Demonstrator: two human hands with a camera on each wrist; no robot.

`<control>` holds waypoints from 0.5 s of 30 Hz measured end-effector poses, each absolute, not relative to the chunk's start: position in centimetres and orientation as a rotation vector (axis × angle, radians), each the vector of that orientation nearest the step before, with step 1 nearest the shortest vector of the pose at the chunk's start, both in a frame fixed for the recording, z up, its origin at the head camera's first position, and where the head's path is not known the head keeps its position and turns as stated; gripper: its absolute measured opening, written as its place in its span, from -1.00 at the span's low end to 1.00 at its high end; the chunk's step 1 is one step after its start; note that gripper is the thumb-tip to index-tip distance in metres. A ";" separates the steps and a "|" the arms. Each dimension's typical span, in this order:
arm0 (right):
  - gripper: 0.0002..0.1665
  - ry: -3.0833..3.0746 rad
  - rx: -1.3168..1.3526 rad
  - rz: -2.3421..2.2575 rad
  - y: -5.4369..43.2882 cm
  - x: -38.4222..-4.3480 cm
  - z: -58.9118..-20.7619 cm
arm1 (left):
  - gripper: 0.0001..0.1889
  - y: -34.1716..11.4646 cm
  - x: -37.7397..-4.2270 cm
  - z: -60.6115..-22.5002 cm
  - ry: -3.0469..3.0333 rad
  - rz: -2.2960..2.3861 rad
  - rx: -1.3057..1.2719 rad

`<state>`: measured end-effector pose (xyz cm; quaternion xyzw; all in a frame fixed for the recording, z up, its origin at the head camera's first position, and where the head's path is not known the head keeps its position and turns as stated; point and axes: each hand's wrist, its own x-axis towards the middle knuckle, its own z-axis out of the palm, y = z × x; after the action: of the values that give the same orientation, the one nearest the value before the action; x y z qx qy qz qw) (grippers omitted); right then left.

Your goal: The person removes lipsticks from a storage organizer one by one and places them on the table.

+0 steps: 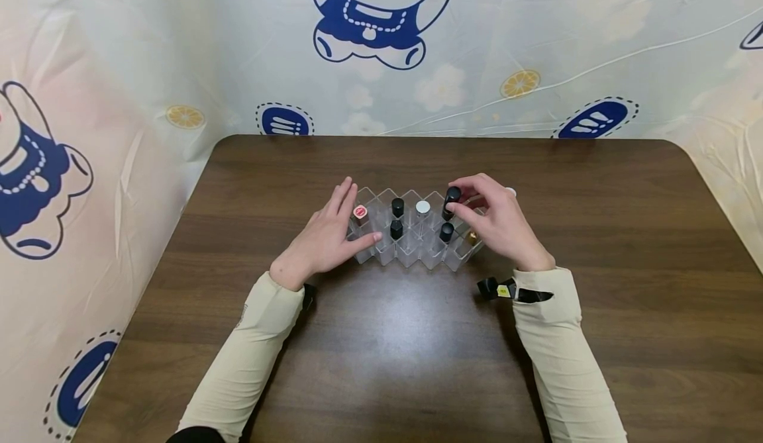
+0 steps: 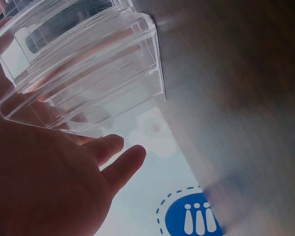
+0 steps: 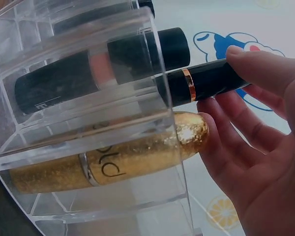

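A clear acrylic lipstick organizer (image 1: 408, 252) with zigzag compartments stands on the table. My right hand (image 1: 503, 221) pinches a black lipstick (image 3: 211, 82) with a copper-coloured ring between thumb and fingers, its lower end still inside a back-row compartment at the right. Beside it in the right wrist view are a gold lipstick (image 3: 132, 156) and a black tube (image 3: 132, 56) with a coral band. My left hand (image 1: 322, 238) lies against the organizer's left end, fingers straight and thumb reaching over the front. Near it is a red-topped lipstick (image 1: 360, 212).
Two black-capped tubes stand left of centre, including the rear one (image 1: 397, 206), with a white-capped tube (image 1: 422, 207) beside them. The brown table (image 1: 405, 363) extends around the organizer. A printed curtain (image 1: 238, 52) hangs behind its far edge.
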<state>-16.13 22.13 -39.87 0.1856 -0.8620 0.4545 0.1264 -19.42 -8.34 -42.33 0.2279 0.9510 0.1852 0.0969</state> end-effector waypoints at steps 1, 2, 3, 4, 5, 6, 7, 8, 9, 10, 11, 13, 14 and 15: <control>-0.68 -2.509 0.538 1.325 22.1 -16.1 -39.9 | 0.09 -8.3 -19.4 -42.3 2.816 0.551 0.675; -0.68 -2.509 0.535 1.328 22.1 -16.1 -39.9 | 0.09 -8.4 -19.4 -42.3 2.815 0.549 0.678; -0.68 -2.508 0.530 1.334 22.1 -16.2 -39.9 | 0.09 -8.4 -19.4 -42.3 2.815 0.549 0.678; -0.68 -2.507 0.525 1.339 22.1 -16.2 -39.9 | 0.09 -8.4 -19.4 -42.3 2.814 0.549 0.678; -0.68 -2.506 0.518 1.343 22.1 -16.2 -39.9 | 0.09 -8.4 -19.4 -42.3 2.813 0.548 0.677; -0.68 -2.504 0.512 1.347 22.1 -16.2 -39.9 | 0.09 -8.4 -19.4 -42.3 2.812 0.549 0.677; -0.68 -2.502 0.506 1.350 22.1 -16.2 -39.9 | 0.08 -8.4 -19.4 -42.2 2.810 0.548 0.675; -0.68 -2.501 0.500 1.353 22.1 -16.2 -39.9 | 0.08 -8.3 -19.4 -42.2 2.808 0.547 0.673; -0.68 -2.501 0.496 1.355 22.2 -16.2 -39.9 | 0.09 -8.3 -19.4 -42.2 2.807 0.547 0.672; -0.68 -2.501 0.491 1.354 22.2 -16.2 -39.9 | 0.09 -8.3 -19.4 -42.2 2.808 0.548 0.672; -0.69 -2.501 0.487 1.353 22.2 -16.1 -39.9 | 0.09 -8.3 -19.4 -42.2 2.808 0.548 0.672; -0.69 -2.504 0.480 1.351 22.2 -16.1 -39.8 | 0.09 -8.3 -19.4 -42.2 2.807 0.547 0.671; -0.70 -2.504 0.476 1.354 22.2 -16.1 -39.8 | 0.09 -8.3 -19.4 -42.2 2.807 0.547 0.671; -0.70 -2.504 0.473 1.356 22.2 -16.1 -39.8 | 0.09 -8.3 -19.4 -42.2 2.807 0.546 0.672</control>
<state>-16.09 22.23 -39.80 0.1625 -0.8605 0.4658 0.1273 -19.44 -8.33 -42.24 0.2275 0.9506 0.1850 0.1019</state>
